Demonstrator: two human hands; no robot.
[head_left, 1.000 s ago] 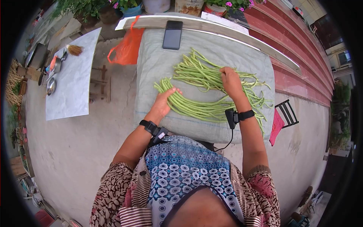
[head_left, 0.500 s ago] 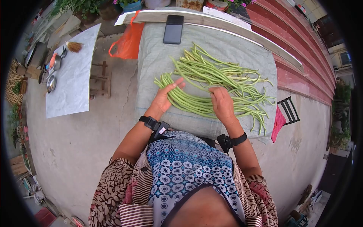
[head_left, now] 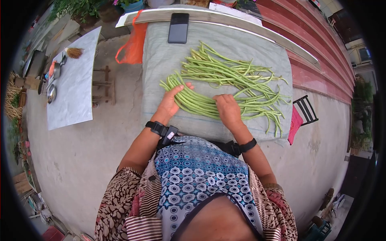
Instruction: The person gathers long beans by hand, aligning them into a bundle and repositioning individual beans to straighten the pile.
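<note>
In the head view my left hand (head_left: 171,103) is wrapped round the left end of a bunch of long green beans (head_left: 197,103), its thumb lying over the top. The bunch stretches to the right across the grey-green cloth. My right hand (head_left: 228,110) rests at the middle of the same bunch, its fingers curled down onto the beans; the fingertips are partly hidden. Just beyond both hands lies a looser pile of long beans (head_left: 225,69), its right-hand ends overlapping those of the bunch.
A grey-green woven cloth (head_left: 161,52) covers the table. Near its far edge lies a black phone (head_left: 178,28), beside a long board (head_left: 225,19). An orange plastic bag (head_left: 135,44) hangs at the left. A second table (head_left: 76,88) stands further left, and red steps (head_left: 305,52) rise at right.
My right hand has moved left along the bunch. The bean it held arching above the bunch now lies in with the others. My left hand keeps its hold.
</note>
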